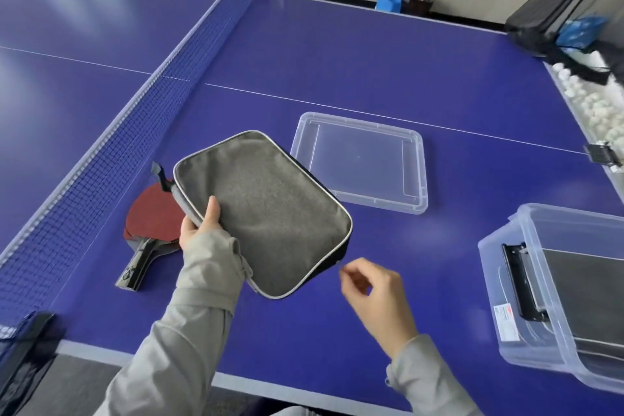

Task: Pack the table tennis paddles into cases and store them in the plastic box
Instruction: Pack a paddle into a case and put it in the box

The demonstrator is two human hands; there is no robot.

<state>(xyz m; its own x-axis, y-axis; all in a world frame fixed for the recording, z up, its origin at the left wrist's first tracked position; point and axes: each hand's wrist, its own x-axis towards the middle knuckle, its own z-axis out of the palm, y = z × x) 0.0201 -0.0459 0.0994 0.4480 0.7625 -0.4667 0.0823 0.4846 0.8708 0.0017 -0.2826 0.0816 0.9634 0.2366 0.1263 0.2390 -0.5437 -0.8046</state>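
From the head view, you are holding the grey case off the surface with your left hand, which is gripping its left edge, thumb on top and fingers underneath. Your right hand is hovering just beyond the case's lower right corner, thumb and forefinger pinched together at what looks like the zipper pull; whether they are actually gripping it is too small to tell.

The paddle, red rubber up, is lying on the surface under and just to the left of your left hand, partly hidden by the case, its handle pointing back toward you. The plastic box is sitting well off to the right of your right hand, with a dark case already lying inside it. Its clear lid is resting flat beyond the case you are holding.

The step in hand looks like working the zipper. To do it well, you should be keeping the left grip firm so the fabric stays taut, and be drawing the pull along the seam line rather than away from it. Round the corners slowly, since that is where a zipper is likeliest to snag.
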